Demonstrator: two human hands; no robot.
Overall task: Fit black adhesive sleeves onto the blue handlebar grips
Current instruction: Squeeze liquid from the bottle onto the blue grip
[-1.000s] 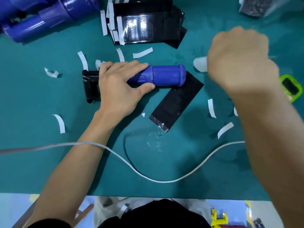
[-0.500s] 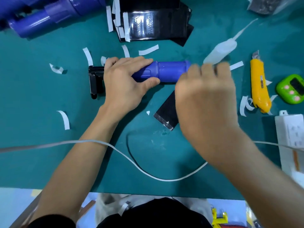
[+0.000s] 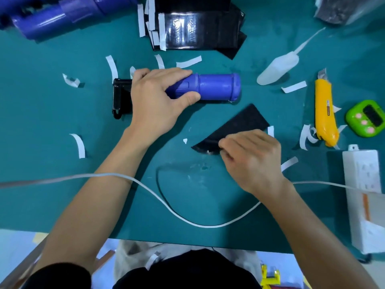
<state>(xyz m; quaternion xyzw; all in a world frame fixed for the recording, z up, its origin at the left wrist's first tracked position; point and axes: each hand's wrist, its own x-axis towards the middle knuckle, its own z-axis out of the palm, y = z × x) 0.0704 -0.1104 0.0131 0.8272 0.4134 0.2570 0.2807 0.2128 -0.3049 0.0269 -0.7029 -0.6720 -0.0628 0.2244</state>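
The left hand [image 3: 156, 105] holds the blue grip [image 3: 216, 86] down on the green worktop [image 3: 37, 132], with its fingers curled round it. The flat black sleeve [image 3: 239, 122] lies near the grip, closer to the person. The right hand [image 3: 253, 159] pinches the sleeve's near edge with bent fingers.

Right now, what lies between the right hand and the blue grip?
In the head view, the black sleeve, pinched by the right hand, then bare teal mat up to the blue grip.
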